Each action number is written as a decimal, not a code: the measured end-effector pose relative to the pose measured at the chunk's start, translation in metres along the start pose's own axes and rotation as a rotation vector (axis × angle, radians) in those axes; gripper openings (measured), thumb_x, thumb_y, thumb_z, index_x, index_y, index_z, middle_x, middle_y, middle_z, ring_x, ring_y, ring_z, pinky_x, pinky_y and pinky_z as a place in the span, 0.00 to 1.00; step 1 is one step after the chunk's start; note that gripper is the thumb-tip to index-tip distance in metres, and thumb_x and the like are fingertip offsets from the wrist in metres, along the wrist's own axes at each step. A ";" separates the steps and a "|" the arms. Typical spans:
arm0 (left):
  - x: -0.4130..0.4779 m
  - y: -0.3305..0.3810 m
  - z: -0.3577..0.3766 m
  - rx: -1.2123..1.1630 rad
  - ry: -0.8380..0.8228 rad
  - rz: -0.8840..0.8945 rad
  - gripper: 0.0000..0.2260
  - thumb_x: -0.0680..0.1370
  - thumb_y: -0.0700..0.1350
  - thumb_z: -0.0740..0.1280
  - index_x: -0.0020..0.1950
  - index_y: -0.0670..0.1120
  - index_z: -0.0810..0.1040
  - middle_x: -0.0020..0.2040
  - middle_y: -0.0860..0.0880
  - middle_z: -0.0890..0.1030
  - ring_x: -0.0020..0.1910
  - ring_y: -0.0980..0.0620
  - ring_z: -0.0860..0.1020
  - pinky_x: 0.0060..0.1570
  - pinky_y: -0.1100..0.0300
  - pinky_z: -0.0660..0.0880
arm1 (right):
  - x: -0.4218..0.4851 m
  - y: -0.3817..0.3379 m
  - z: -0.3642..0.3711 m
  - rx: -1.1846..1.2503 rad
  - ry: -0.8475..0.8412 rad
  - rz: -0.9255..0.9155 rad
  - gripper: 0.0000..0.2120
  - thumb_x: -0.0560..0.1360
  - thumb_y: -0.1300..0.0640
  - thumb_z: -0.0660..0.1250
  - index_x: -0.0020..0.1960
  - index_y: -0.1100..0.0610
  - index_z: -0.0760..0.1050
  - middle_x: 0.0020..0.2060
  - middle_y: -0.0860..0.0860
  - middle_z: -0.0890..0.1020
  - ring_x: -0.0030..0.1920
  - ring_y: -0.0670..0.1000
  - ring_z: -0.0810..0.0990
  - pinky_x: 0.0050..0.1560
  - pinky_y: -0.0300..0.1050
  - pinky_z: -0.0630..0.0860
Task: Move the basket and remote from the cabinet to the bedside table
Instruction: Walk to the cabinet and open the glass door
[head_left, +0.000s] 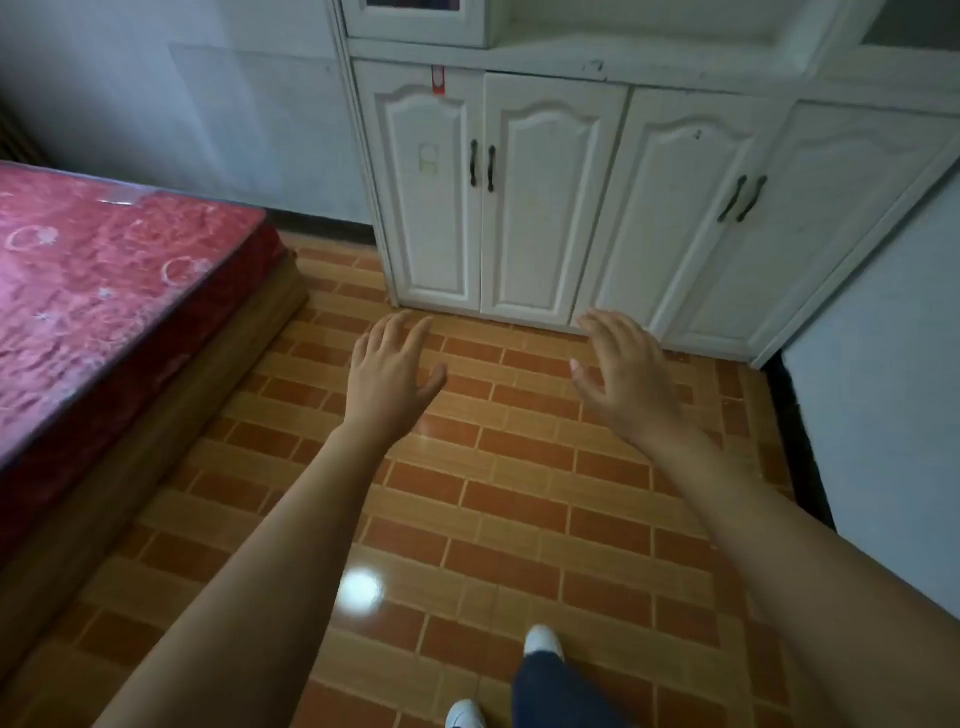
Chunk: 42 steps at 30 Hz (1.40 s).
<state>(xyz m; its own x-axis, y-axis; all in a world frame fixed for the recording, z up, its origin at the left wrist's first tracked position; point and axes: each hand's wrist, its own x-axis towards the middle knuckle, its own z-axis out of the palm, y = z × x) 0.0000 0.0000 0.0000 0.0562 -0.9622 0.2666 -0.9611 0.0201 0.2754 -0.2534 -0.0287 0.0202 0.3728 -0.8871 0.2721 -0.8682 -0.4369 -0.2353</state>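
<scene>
1. Both arms reach forward over the floor (519, 493), which is laid with orange and tan tiles in a brick pattern.
2. The left hand (387, 371) is flat, palm down, with fingers spread loosely and nothing in them.
3. The right hand (626, 376) is also palm down, fingers released and slightly fanned, holding nothing.
4. The two hands hover apart from each other, in line with the foot of the white cabinet (571, 208) as seen from above.
5. The cabinet has four lower doors, all closed, each pair with dark handles (482, 165) side by side.
6. Above the doors runs a shelf ledge (571, 57); only a bare strip of it shows at the top edge.
7. The basket and the remote do not show anywhere in the head view, so their place cannot be told.
8. A red tag (439, 79) hangs at the top of the leftmost door.
9. To the left stands a bed (104, 291) with a red patterned mattress on a wooden base.
10. At the bottom edge, a dark trouser leg (550, 691) and two white shoes (543, 640) stand on the tiles.
</scene>
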 end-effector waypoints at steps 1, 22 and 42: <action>0.007 -0.001 0.000 0.004 0.010 0.005 0.25 0.76 0.55 0.60 0.71 0.49 0.62 0.71 0.44 0.64 0.71 0.44 0.59 0.70 0.47 0.57 | 0.005 0.002 0.001 -0.003 0.005 -0.005 0.27 0.74 0.45 0.49 0.67 0.59 0.66 0.66 0.58 0.72 0.68 0.58 0.67 0.69 0.55 0.61; 0.232 0.013 0.061 0.026 0.024 -0.047 0.24 0.77 0.53 0.60 0.71 0.49 0.61 0.72 0.44 0.63 0.72 0.45 0.58 0.71 0.48 0.54 | 0.231 0.119 0.039 0.018 0.004 -0.088 0.27 0.74 0.44 0.50 0.68 0.58 0.64 0.68 0.56 0.70 0.70 0.57 0.65 0.70 0.56 0.58; 0.492 -0.062 0.112 -0.002 0.067 -0.021 0.23 0.77 0.54 0.59 0.70 0.49 0.61 0.71 0.44 0.64 0.71 0.44 0.60 0.70 0.46 0.57 | 0.486 0.170 0.091 0.000 0.037 -0.083 0.29 0.74 0.44 0.49 0.69 0.58 0.63 0.69 0.56 0.68 0.71 0.57 0.63 0.70 0.54 0.57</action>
<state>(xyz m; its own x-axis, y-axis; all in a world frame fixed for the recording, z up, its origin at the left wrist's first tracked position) 0.0573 -0.5054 0.0110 0.0940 -0.9419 0.3224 -0.9589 0.0013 0.2836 -0.1904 -0.5476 0.0272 0.4315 -0.8416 0.3247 -0.8345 -0.5091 -0.2106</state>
